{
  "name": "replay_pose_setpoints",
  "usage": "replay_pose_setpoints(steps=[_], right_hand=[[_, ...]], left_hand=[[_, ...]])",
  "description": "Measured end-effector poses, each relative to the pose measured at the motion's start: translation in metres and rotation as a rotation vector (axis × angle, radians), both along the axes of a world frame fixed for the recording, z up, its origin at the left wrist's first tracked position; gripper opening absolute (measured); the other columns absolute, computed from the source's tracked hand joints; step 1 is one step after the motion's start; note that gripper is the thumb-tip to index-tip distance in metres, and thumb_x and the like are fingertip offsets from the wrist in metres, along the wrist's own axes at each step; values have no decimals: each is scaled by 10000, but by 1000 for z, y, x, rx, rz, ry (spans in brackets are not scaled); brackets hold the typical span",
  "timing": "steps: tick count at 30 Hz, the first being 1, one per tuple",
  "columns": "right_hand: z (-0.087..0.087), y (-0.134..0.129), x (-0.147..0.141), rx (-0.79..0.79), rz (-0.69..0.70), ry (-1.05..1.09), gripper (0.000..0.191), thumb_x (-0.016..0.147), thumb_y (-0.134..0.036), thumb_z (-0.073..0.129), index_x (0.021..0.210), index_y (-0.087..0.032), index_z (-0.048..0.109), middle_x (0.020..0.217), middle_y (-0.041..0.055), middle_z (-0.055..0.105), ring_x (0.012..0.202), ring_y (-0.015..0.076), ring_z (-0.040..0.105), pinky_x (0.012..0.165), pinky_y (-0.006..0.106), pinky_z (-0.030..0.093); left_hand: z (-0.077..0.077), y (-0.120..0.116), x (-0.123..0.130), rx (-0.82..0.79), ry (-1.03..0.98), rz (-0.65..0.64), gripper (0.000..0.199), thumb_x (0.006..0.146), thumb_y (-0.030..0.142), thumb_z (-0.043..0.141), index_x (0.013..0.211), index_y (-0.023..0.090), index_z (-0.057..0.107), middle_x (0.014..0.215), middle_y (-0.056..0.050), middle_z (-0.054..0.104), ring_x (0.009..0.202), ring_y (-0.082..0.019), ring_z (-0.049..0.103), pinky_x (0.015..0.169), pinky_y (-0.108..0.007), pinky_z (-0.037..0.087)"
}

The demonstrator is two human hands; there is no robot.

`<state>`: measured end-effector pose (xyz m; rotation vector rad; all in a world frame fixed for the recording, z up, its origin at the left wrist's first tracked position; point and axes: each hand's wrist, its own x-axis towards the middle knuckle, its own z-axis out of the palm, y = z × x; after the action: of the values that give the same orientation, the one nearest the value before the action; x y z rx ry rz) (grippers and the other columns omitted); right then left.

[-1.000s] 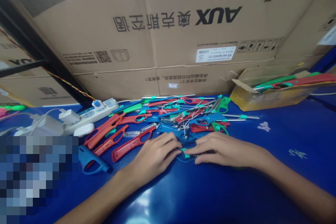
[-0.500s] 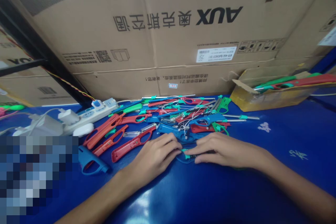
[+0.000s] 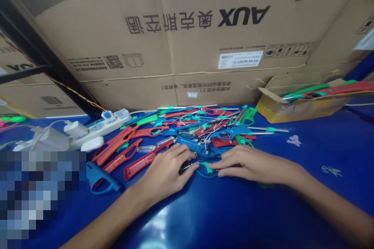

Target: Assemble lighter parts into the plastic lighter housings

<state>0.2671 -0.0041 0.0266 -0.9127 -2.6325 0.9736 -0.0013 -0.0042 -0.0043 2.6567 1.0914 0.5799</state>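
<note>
At the centre, a blue lighter casing (image 3: 207,172) lies on the blue table between my hands, with a small green piece (image 3: 208,166) on it. My left hand (image 3: 172,167) is closed around the casing's left end, thumb and fingers pinching a thin dark part there. From the right, my right hand (image 3: 242,165) pinches the end beside the green piece; its palm covers whatever lies underneath. Just beyond the fingers is another blue casing (image 3: 194,146). A red casing half (image 3: 140,166) rests left of my left hand.
Behind the hands spreads a pile of red, blue and green lighter parts with metal rods (image 3: 263,132) and white wires. A power strip (image 3: 101,126) is at left, an open carton (image 3: 304,111) of lighters at right. A large cardboard sheet (image 3: 181,54) stands behind.
My left hand has shifted slightly left, opening a gap between my hands that shows more of the green piece and casing. My right hand has barely moved.
</note>
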Motion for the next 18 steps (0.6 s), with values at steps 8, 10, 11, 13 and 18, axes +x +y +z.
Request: replay_pose_setpoints(steps=[8, 10, 11, 13, 18], right_hand=[[0, 0, 0, -21, -3, -29, 324, 1000, -401, 521, 1290, -328, 646, 1128, -2, 753, 924, 163, 678, 799, 275, 470], [0, 1, 1, -30, 0, -27, 335, 1001, -409, 516, 1302, -324, 637, 1138, 1, 750, 937, 168, 683, 798, 270, 471], [-1, 1, 1, -30, 1, -26, 340, 1002, -411, 513, 1308, -324, 633, 1134, 4, 751, 936, 171, 684, 795, 269, 472], [-1, 1, 1, -23, -1, -22, 346, 1002, -414, 509, 1314, -323, 629, 1116, 13, 757, 922, 176, 686, 788, 269, 476], [-2, 0, 2, -1, -9, 3, 359, 996, -421, 516, 1322, -315, 622, 1100, 33, 760, 904, 184, 682, 795, 288, 486]], left_hand=[[6, 0, -4, 25, 128, 17, 184, 988, 362, 519, 939, 206, 605, 948, -11, 632, 874, -199, 619, 682, -310, 470], [6, 0, -4, 26, 119, 10, 202, 1011, 351, 479, 938, 210, 605, 947, -6, 630, 865, -187, 616, 687, -303, 464], [6, 0, -4, 31, 109, 11, 210, 1018, 350, 467, 945, 212, 606, 949, -5, 628, 864, -183, 615, 689, -301, 464], [5, -1, -4, 38, 84, 19, 218, 1023, 355, 458, 957, 211, 607, 958, -9, 625, 867, -181, 613, 689, -297, 466], [5, 0, -2, 40, 39, 32, 209, 1028, 343, 460, 973, 207, 609, 985, -13, 638, 876, -180, 622, 683, -291, 472]])
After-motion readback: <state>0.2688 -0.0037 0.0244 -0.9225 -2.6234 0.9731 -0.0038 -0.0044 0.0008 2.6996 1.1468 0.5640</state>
